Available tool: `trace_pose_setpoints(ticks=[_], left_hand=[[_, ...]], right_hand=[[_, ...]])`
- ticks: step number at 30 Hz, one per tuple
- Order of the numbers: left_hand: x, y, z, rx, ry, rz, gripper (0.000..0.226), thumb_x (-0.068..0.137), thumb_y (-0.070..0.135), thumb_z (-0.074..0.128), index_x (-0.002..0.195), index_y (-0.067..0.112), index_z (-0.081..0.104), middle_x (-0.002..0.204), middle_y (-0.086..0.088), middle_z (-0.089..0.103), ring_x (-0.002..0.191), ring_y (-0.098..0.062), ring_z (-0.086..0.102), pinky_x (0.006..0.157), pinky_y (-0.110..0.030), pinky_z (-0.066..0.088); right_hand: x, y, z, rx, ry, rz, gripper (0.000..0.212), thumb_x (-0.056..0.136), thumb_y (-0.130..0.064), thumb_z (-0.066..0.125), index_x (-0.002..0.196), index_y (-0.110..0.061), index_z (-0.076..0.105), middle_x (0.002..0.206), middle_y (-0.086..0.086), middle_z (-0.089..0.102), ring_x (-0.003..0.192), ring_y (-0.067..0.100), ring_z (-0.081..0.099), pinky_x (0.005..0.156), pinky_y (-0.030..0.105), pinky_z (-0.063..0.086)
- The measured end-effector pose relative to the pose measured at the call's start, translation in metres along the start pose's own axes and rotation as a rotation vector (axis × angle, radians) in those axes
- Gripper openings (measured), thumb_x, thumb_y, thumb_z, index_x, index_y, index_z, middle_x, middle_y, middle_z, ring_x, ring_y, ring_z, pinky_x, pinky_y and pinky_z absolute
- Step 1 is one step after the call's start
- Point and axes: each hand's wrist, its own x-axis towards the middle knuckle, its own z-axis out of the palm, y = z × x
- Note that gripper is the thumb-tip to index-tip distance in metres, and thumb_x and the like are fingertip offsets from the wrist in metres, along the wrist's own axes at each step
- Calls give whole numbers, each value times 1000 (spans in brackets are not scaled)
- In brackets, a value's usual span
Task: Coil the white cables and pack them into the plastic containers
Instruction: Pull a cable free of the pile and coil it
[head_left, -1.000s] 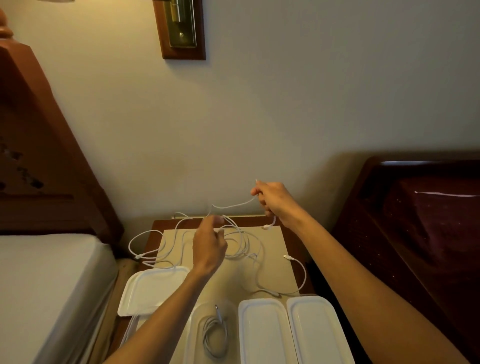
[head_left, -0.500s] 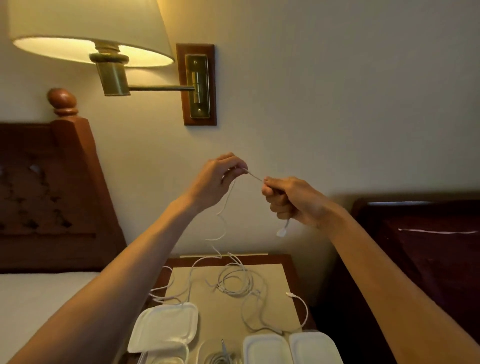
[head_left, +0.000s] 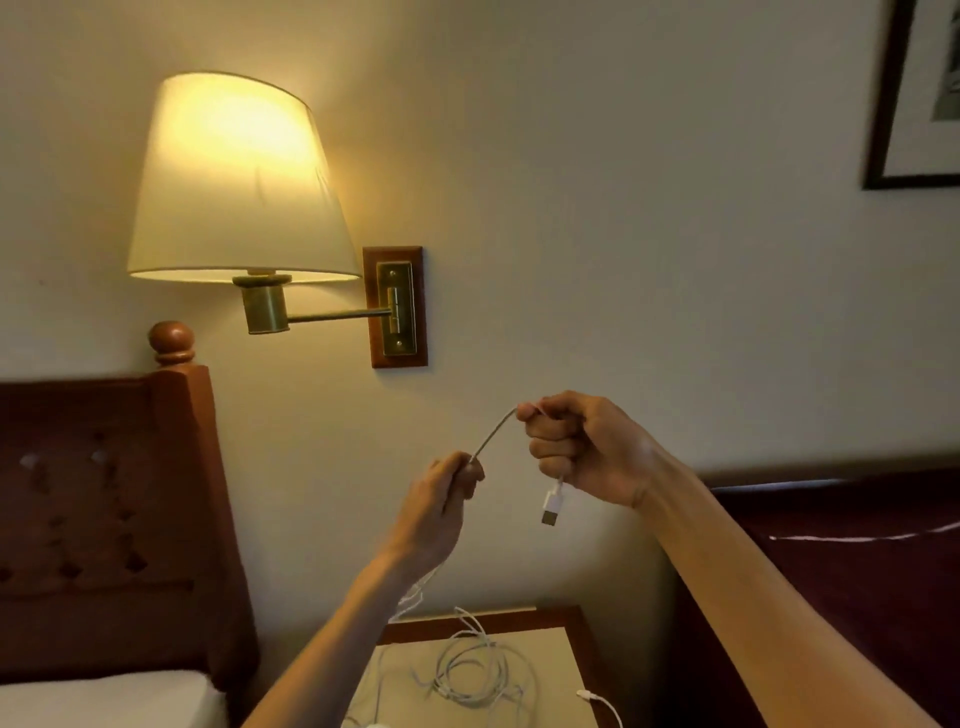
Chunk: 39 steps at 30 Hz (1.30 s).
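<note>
Hands raised in front of the wall: right hand (head_left: 582, 449) fisting round a white cable (head_left: 491, 434) near its plug (head_left: 551, 506), left hand (head_left: 441, 506) pinching the same cable just beside it. Rest trailing down to a tangle (head_left: 470, 670) on the nightstand (head_left: 561, 623). Likely snagging or knotting if pulled while tangled. Containers not showing. Lamp (head_left: 239, 176) glowing upper left, headboard (head_left: 104, 499) below, picture frame (head_left: 914, 93) far right.

Smooth white plastic cable (head_left: 491, 439), polished wooden headboard (head_left: 104, 519), brass lamp arm (head_left: 337, 314)
</note>
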Motion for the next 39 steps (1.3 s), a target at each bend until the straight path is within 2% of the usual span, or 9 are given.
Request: trace_pose_setpoints(ticks=[3, 9, 16, 19, 29, 32, 35, 37, 39], left_hand=[[-22, -11, 14, -24, 9, -55, 30, 96, 51, 35, 79, 34, 53, 67, 11, 48, 61, -13, 44, 59, -46, 39], [-74, -8, 20, 85, -68, -103, 32, 99, 46, 32, 71, 42, 47, 60, 17, 50, 55, -5, 43, 53, -22, 29], [-37, -2, -31, 268, -67, -40, 32, 97, 33, 48, 66, 32, 51, 48, 15, 48, 42, -5, 46, 44, -16, 30], [6, -23, -74, 493, 54, -134, 28, 98, 28, 50, 73, 17, 60, 65, -4, 65, 61, -26, 62, 54, -33, 47], [55, 2, -130, 721, 26, 301, 37, 103, 41, 31, 96, 16, 59, 54, 6, 52, 36, -7, 46, 38, -19, 35], [71, 32, -121, 678, 98, 279, 29, 102, 32, 39, 92, 14, 59, 54, 7, 49, 39, -4, 44, 42, -18, 29], [93, 63, -107, 626, 97, 277, 24, 101, 28, 43, 82, 20, 53, 57, 10, 47, 44, -3, 43, 45, -16, 26], [105, 79, -96, 598, 116, 258, 24, 102, 30, 42, 80, 24, 48, 59, 7, 51, 47, -8, 50, 46, -18, 28], [115, 90, -88, 581, 150, 234, 24, 102, 30, 42, 80, 25, 47, 57, 7, 51, 47, -7, 51, 46, -18, 29]], right_hand=[[0, 0, -3, 90, 17, -29, 25, 100, -12, 29, 91, -6, 52, 68, -3, 13, 54, 9, 13, 44, 21, 24], [-5, -16, -16, 122, 139, -147, 28, 105, -19, 32, 94, -9, 55, 62, -5, 24, 53, 8, 21, 49, 20, 29], [-10, -15, -22, -367, 283, -113, 30, 101, -20, 34, 77, -12, 51, 58, -1, 22, 51, 12, 18, 49, 26, 21], [-22, -8, -20, -557, 349, -119, 45, 104, -38, 36, 64, -17, 44, 52, -4, 23, 46, 12, 16, 43, 25, 16], [-54, 21, -48, -820, 392, -4, 46, 100, -42, 43, 66, -13, 55, 46, -5, 39, 40, 9, 29, 40, 21, 27], [-26, 29, -55, -1160, 587, -171, 41, 101, -35, 46, 71, -13, 63, 61, 1, 59, 56, 16, 53, 64, 40, 50], [4, 43, -30, -1366, 833, -629, 27, 97, -14, 54, 124, -8, 56, 131, 14, 49, 120, 24, 49, 101, 30, 42], [13, 50, 16, -1228, 895, -1008, 28, 92, -5, 57, 120, -8, 54, 124, 10, 48, 110, 16, 49, 90, 15, 43], [19, 54, 59, -1047, 775, -1047, 23, 87, -5, 61, 108, -12, 58, 105, 0, 55, 89, 10, 55, 76, 17, 49]])
